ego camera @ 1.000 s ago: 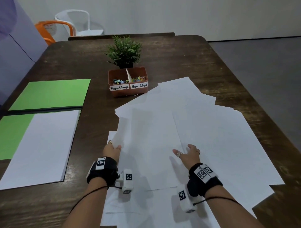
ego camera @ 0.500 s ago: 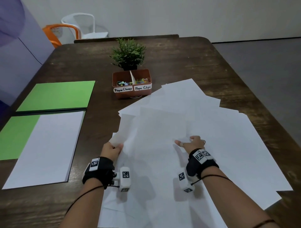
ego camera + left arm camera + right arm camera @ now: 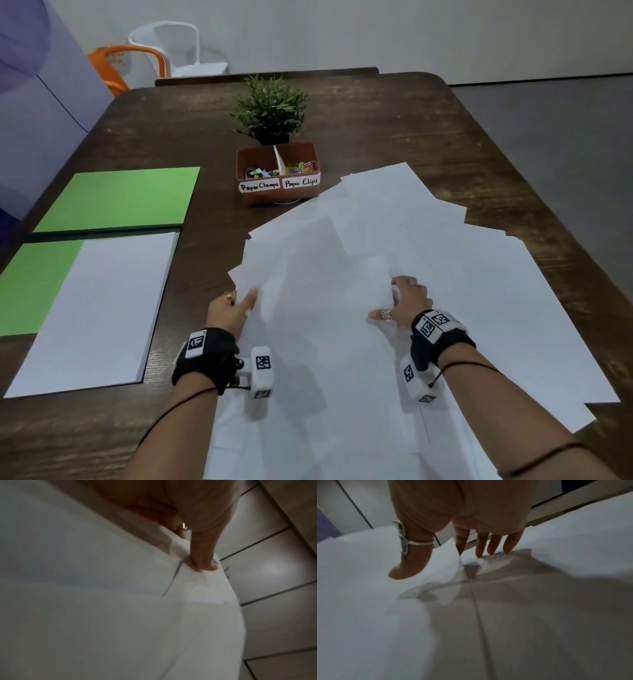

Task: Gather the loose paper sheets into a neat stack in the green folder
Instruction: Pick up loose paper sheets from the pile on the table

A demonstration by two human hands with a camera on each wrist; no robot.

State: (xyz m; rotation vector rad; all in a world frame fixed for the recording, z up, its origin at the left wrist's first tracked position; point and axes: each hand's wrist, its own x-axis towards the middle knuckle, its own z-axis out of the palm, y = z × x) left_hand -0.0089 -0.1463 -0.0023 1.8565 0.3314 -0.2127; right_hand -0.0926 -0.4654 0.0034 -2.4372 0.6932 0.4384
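Several loose white sheets (image 3: 486,301) lie fanned over the right half of the dark wooden table (image 3: 394,130). The top sheet (image 3: 318,274) is raised off the pile by its two side edges. My left hand (image 3: 239,301) pinches its left edge, thumb on top (image 3: 204,561). My right hand (image 3: 400,301) holds its right edge, thumb (image 3: 409,566) on the paper and fingers (image 3: 481,545) past the corner. The green folder (image 3: 120,198) lies open at the left, with a squared white stack (image 3: 92,308) on its near half.
A brown box (image 3: 279,192) labelled for paper clamps and paper clips stands mid-table, with a small potted plant (image 3: 270,109) behind it. An orange chair (image 3: 126,65) and a white chair (image 3: 178,48) stand beyond the far edge. Bare wood separates folder and pile.
Both hands have slid away from me along the pile and taken hold of the top sheet's side edges; its left edge has lifted and the sheet bows upward.
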